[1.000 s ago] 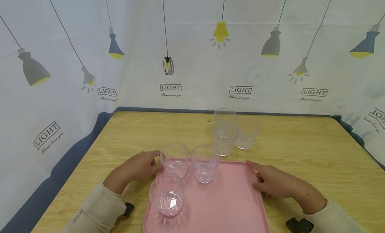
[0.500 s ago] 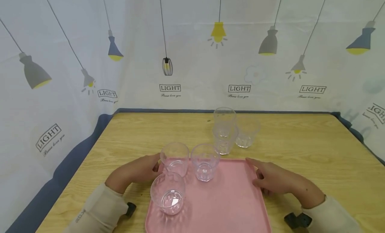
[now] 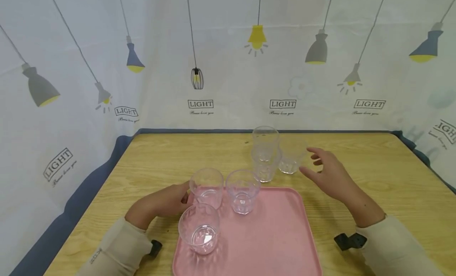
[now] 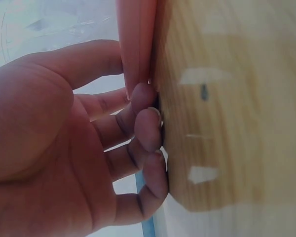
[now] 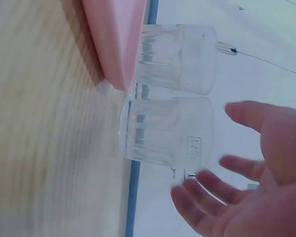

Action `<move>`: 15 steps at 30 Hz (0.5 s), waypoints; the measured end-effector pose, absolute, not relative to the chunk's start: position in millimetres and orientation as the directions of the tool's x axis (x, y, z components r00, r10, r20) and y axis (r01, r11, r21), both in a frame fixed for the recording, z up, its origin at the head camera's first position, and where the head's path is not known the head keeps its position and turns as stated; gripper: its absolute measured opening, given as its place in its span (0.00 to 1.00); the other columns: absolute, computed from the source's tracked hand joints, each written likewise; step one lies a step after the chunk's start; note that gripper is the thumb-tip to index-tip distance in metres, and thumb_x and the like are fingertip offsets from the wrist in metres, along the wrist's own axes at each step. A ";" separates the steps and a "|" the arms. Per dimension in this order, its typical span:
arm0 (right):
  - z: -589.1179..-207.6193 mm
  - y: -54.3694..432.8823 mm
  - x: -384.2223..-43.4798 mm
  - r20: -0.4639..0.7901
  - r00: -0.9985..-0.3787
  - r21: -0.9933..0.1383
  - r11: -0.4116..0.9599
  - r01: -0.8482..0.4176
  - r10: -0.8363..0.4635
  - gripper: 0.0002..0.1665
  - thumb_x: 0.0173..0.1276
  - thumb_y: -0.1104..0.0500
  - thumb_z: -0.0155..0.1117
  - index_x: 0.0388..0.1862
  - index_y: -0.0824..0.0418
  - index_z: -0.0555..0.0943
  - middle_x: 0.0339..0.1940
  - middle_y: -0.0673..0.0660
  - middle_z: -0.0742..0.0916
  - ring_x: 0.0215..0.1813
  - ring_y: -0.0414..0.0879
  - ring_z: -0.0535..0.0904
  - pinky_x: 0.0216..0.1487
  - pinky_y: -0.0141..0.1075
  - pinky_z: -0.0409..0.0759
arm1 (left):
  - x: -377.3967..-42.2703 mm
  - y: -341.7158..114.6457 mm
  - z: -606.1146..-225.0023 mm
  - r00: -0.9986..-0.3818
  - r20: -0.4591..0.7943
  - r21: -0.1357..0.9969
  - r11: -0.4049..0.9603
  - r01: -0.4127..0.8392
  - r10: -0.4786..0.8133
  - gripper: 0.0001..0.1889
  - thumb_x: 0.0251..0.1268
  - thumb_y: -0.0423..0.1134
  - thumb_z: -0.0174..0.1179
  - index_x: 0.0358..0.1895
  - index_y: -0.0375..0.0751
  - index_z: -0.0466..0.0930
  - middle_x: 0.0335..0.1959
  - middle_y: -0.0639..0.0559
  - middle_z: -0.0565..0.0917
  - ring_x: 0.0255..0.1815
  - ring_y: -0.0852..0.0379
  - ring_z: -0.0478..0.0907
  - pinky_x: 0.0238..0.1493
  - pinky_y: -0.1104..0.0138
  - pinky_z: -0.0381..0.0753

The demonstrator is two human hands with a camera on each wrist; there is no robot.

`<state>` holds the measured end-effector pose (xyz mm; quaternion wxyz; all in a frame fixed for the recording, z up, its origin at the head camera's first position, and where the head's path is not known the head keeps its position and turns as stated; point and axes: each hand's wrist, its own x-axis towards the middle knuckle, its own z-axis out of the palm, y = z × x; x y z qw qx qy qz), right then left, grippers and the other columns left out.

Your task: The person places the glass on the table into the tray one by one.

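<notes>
A pink tray (image 3: 267,236) lies on the table, bearing three clear cups: one at the back left corner (image 3: 206,199), one beside it (image 3: 243,205), and one nearer the front (image 3: 199,244). My left hand (image 3: 165,201) holds the tray's left edge; in the left wrist view its thumb and curled fingertips meet the tray's corner (image 4: 136,44). Fingers spread, my right hand (image 3: 333,177) hovers beside a clear cup (image 3: 288,165) behind the tray. The right wrist view shows a gap between that hand and the clear cups (image 5: 167,131).
Two more clear cups, a nearer one (image 3: 264,171) and a farther one (image 3: 265,135), stand behind the tray, overlapping in the head view. A wooden table (image 3: 160,153) lies beneath everything. A white lamp-printed curtain (image 3: 235,78) rises along its back and sides.
My right hand has let go of the tray's right edge and moved away toward the cups behind it, fingers spreading. The left hand stays at the tray's left edge.
</notes>
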<state>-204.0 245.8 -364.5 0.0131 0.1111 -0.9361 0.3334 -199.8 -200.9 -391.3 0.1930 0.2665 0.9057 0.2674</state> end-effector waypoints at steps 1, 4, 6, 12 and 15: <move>-364.1 244.8 -208.1 0.103 -0.977 -0.628 0.749 -0.210 -0.187 0.45 0.74 0.46 0.60 0.79 0.66 0.55 0.69 0.75 0.69 0.66 0.71 0.70 0.56 0.62 0.76 | -199.5 -201.0 -391.1 -0.783 -0.206 0.586 0.715 0.381 0.586 0.29 0.74 0.42 0.58 0.73 0.43 0.60 0.18 0.60 0.67 0.20 0.64 0.64 0.26 0.70 0.67; -363.6 241.0 -220.6 0.095 -0.982 -0.646 0.741 -0.186 -0.163 0.51 0.73 0.44 0.61 0.81 0.67 0.47 0.73 0.78 0.61 0.71 0.75 0.61 0.63 0.67 0.68 | -198.3 -201.4 -390.1 -0.786 -0.209 0.584 0.719 0.378 0.582 0.30 0.74 0.41 0.57 0.74 0.42 0.59 0.18 0.59 0.66 0.20 0.64 0.63 0.26 0.70 0.66; -364.0 238.2 -228.2 0.083 -0.984 -0.654 0.737 -0.173 -0.157 0.56 0.72 0.42 0.62 0.81 0.68 0.43 0.75 0.79 0.58 0.73 0.75 0.57 0.66 0.68 0.64 | -197.8 -202.5 -390.6 -0.784 -0.203 0.585 0.715 0.383 0.587 0.30 0.74 0.40 0.56 0.75 0.42 0.59 0.18 0.59 0.66 0.20 0.64 0.63 0.26 0.70 0.66; -367.0 232.7 -244.3 0.048 -0.986 -0.672 0.725 -0.149 -0.158 0.64 0.69 0.38 0.64 0.81 0.67 0.35 0.78 0.77 0.53 0.77 0.74 0.51 0.70 0.68 0.57 | -198.9 -204.1 -391.5 -0.785 -0.213 0.590 0.717 0.371 0.582 0.30 0.74 0.42 0.57 0.74 0.43 0.59 0.18 0.60 0.67 0.20 0.64 0.64 0.26 0.70 0.67; -368.9 231.8 -248.0 0.036 -0.987 -0.689 0.711 -0.137 -0.156 0.65 0.69 0.38 0.64 0.81 0.68 0.34 0.79 0.77 0.52 0.77 0.75 0.52 0.70 0.68 0.59 | -200.4 -204.0 -392.1 -0.779 -0.209 0.593 0.710 0.380 0.592 0.27 0.73 0.44 0.59 0.70 0.44 0.62 0.19 0.60 0.69 0.21 0.65 0.66 0.28 0.70 0.69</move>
